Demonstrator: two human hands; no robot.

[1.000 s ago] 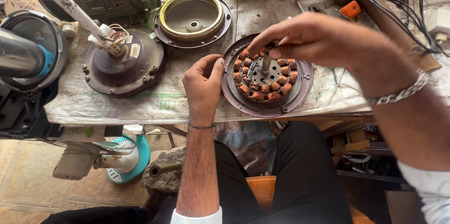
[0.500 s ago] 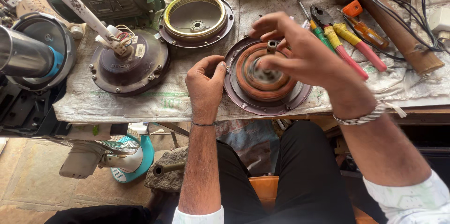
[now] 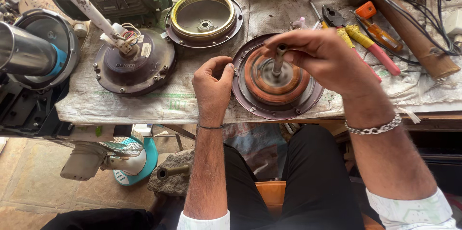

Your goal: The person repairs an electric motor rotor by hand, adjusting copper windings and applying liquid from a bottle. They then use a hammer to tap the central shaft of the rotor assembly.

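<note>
Workbench [image 3: 144, 109]: covered with a worn printed sack; all items below are laid on it.

Fan motor housing [image 3: 278, 107]: round, dark rimmed, set at the bench's front edge. A copper-coloured rotor [image 3: 269, 83] is seated inside and appears blurred. A slip off the near edge is judged possible, since little bench is left in front.

Second motor with rod and loose wires [image 3: 134, 64]: placed well left, apart from the work.

Open cover with bearing [image 3: 204, 18]: placed behind, near.

Right hand [image 3: 322, 57]: closed in a pinch on the upright shaft [image 3: 279, 59]. A loosened grip is judged likely to tip the rotor.

Left hand [image 3: 211, 85]: curled against the housing's left rim, steadying it.

Pliers and screwdrivers [image 3: 365, 42]: crowded just right of the housing, within the forearm's sweep.
</note>
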